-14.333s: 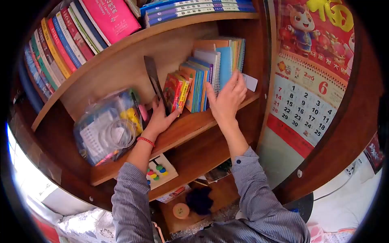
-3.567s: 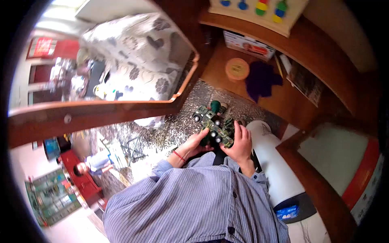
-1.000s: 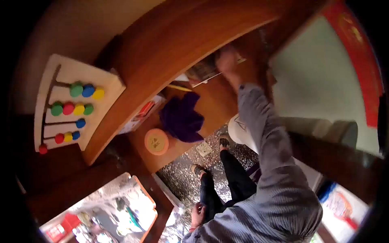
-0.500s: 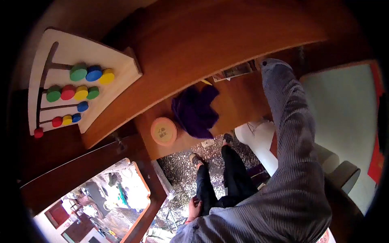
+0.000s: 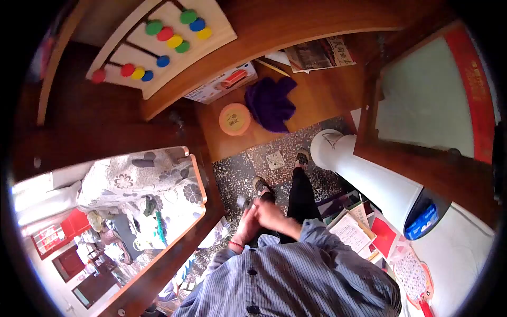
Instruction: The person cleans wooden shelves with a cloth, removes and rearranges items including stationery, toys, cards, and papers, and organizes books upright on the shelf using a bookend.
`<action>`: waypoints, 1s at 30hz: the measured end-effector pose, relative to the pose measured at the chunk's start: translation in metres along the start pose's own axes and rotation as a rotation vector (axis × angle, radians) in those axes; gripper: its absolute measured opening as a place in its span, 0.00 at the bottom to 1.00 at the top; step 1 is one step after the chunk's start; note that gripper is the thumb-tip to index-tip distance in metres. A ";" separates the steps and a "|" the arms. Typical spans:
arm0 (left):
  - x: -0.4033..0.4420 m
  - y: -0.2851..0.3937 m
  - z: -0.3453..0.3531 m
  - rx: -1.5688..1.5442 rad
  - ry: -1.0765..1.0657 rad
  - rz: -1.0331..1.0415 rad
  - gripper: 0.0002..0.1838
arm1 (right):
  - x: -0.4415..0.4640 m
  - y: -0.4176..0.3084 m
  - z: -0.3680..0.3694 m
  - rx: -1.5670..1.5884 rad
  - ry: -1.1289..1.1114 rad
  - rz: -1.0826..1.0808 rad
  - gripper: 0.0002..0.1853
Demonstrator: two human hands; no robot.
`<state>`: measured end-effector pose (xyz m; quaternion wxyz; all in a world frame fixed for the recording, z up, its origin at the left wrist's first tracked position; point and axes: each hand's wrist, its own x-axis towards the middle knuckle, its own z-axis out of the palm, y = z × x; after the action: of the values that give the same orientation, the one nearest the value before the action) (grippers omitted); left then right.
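Observation:
My left hand (image 5: 245, 228), with a red bracelet at its wrist, is closed in front of my body. A small, blurred greyish thing (image 5: 242, 202) shows at its fingertips, too unclear to name. My right hand (image 5: 270, 215) lies against the left one; its fingers are smeared by motion, and whether they grip anything is hidden. Both hands are above the speckled floor, near my shoes (image 5: 261, 185). Beyond them, on the bottom shelf, are a round orange-rimmed container (image 5: 234, 119) and a purple cloth (image 5: 272, 103).
A wooden board with coloured discs (image 5: 216, 18) sits on the shelf above. A box (image 5: 224, 83) and a magazine (image 5: 322, 54) lie below. At right are a white cylinder (image 5: 369, 171), papers (image 5: 349, 232) and an open glass door (image 5: 428, 100); another door frame (image 5: 199, 185) is at left.
My right hand has come out of the bottom shelf and met my left hand in front of my body. The view has shifted, showing the magazine, box and papers more fully.

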<state>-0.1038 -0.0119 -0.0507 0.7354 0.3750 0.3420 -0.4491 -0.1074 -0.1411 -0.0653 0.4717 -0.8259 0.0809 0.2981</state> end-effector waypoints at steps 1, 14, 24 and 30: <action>0.009 -0.004 -0.022 -0.126 -0.030 -0.136 0.27 | -0.001 0.018 0.049 -0.118 -0.129 -0.155 0.20; -0.082 -0.008 -0.221 -0.519 0.498 0.137 0.24 | -0.002 0.036 0.054 0.010 -0.043 -0.116 0.20; -0.050 0.008 -0.187 -0.430 0.544 0.124 0.23 | 0.043 0.064 -0.096 0.084 0.608 -0.075 0.10; -0.017 -0.001 -0.145 -0.435 0.538 0.109 0.23 | 0.139 0.078 -0.243 1.068 0.763 -0.049 0.13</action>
<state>-0.1348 0.1190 -0.1072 0.7046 0.3322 0.5905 -0.2109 0.0744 -0.3639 -0.1094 0.7618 -0.5274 0.3603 -0.1077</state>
